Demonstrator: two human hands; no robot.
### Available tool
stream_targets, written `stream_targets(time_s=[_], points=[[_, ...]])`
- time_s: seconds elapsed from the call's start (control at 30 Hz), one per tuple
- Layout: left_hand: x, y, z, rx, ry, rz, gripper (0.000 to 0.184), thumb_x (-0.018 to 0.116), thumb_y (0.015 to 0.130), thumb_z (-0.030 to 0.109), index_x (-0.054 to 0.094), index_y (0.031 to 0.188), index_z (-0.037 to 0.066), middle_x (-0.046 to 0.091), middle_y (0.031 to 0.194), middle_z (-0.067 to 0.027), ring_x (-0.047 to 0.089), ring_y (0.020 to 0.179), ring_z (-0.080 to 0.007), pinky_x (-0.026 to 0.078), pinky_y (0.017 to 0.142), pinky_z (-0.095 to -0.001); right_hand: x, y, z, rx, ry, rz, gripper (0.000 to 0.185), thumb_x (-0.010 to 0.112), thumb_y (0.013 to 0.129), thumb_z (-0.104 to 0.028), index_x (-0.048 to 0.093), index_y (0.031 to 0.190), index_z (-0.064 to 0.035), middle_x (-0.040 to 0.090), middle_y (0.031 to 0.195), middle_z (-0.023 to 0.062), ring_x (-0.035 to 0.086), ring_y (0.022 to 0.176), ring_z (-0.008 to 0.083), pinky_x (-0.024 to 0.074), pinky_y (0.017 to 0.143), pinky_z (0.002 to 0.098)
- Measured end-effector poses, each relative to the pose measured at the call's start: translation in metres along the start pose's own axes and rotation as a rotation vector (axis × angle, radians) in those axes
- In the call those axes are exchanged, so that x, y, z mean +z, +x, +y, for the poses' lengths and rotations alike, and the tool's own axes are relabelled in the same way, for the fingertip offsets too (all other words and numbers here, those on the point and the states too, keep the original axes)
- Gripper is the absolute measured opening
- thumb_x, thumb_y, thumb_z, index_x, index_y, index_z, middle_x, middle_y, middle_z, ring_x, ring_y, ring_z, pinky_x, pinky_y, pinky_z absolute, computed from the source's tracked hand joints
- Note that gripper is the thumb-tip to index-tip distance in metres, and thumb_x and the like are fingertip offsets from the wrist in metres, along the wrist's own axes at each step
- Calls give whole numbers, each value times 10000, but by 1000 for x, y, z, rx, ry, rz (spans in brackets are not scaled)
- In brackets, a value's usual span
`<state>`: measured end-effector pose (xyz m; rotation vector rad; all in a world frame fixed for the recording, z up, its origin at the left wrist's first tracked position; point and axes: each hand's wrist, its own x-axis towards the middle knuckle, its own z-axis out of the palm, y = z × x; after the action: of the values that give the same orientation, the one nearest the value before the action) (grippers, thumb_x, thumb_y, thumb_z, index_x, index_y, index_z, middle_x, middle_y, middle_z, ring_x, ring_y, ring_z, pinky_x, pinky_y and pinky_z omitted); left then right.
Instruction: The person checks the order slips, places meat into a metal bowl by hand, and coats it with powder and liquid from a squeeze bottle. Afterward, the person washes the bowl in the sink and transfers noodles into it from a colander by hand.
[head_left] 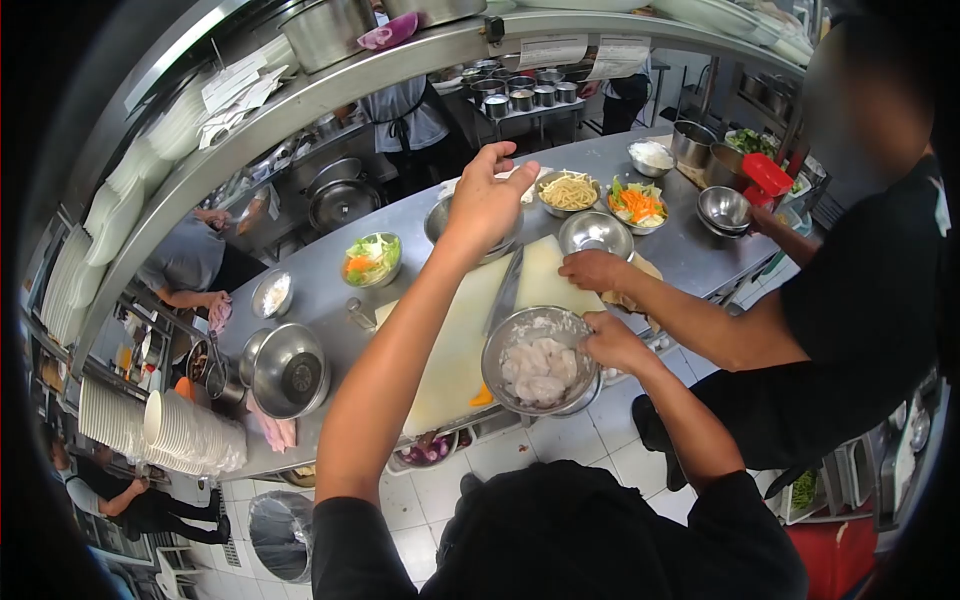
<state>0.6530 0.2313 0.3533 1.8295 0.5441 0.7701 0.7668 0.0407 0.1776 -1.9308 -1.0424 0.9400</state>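
My right hand (612, 343) grips the rim of a steel bowl (538, 398) holding pale, raw-looking pieces (540, 368). My left hand (490, 198) is raised above a steel bowl at the back of the counter, its fingers apart and nothing seen in it. Below my hands lies a pale cutting board (440, 360) with a large knife (508, 290) on it. A co-worker's hand (592, 270) is beside the board, near an empty steel bowl (596, 234).
Along the steel counter (350, 300) stand a salad bowl (371, 260), a noodle bowl (569, 192), a shredded-vegetable bowl (637, 206) and steel bowls (289, 370). A co-worker (850, 290) stands close at the right. An overhead shelf (300, 105) curves across the top.
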Motion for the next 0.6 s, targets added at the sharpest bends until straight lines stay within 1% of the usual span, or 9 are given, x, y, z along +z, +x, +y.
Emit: stream_targets(time_s=[0.07, 0.17, 0.27, 0.37, 0.47, 0.53, 0.6], points=[[-4, -3, 1, 7, 11, 4, 558, 643, 917, 273, 447, 1355, -12, 551, 1282, -167, 572, 1122, -224, 533, 801, -320, 2, 5, 1, -54, -5, 2, 205, 619, 774, -46, 617, 953, 54, 595, 662, 81, 569, 514, 147, 447, 446, 311], [-9, -7, -2, 24, 36, -4, 546, 646, 915, 274, 461, 1343, -9, 544, 1284, -163, 575, 1107, -220, 533, 796, -314, -2, -1, -21, -30, -12, -28, 202, 623, 771, -52, 617, 939, 59, 597, 667, 84, 576, 518, 155, 460, 455, 312], [-15, -13, -4, 34, 63, -4, 537, 649, 912, 274, 472, 1332, -10, 541, 1280, -158, 579, 1086, -215, 533, 793, -312, 2, 9, -17, -190, -113, 53, 185, 627, 766, -52, 615, 912, 61, 594, 658, 85, 581, 519, 162, 464, 457, 313], [-22, -24, -3, 37, 77, -7, 531, 653, 909, 274, 481, 1322, -12, 542, 1271, -152, 583, 1065, -210, 533, 793, -310, 3, 17, -23, -220, -70, 43, 173, 624, 763, -49, 613, 896, 61, 590, 644, 83, 575, 511, 163, 459, 454, 312], [-30, -30, -7, 58, 74, -3, 522, 654, 909, 269, 488, 1315, -13, 544, 1265, -147, 586, 1057, -205, 530, 801, -305, -2, 20, -40, -110, -135, -11, 241, 590, 777, -106, 612, 931, 77, 625, 721, 181, 621, 552, 235, 491, 504, 362], [-37, -35, -11, 72, 67, 10, 510, 653, 911, 258, 493, 1311, -14, 549, 1261, -141, 586, 1057, -199, 527, 809, -302, -1, 24, -43, -92, -116, -35, 228, 577, 776, -96, 614, 923, 74, 621, 712, 173, 608, 538, 224, 478, 489, 353], [-42, -47, -7, 38, 25, -11, 488, 647, 915, 237, 496, 1307, -13, 553, 1258, -135, 584, 1063, -189, 526, 822, -307, -1, 29, -44, -84, -96, -49, 224, 569, 774, -91, 616, 919, 72, 616, 703, 163, 597, 525, 212, 467, 475, 345]])
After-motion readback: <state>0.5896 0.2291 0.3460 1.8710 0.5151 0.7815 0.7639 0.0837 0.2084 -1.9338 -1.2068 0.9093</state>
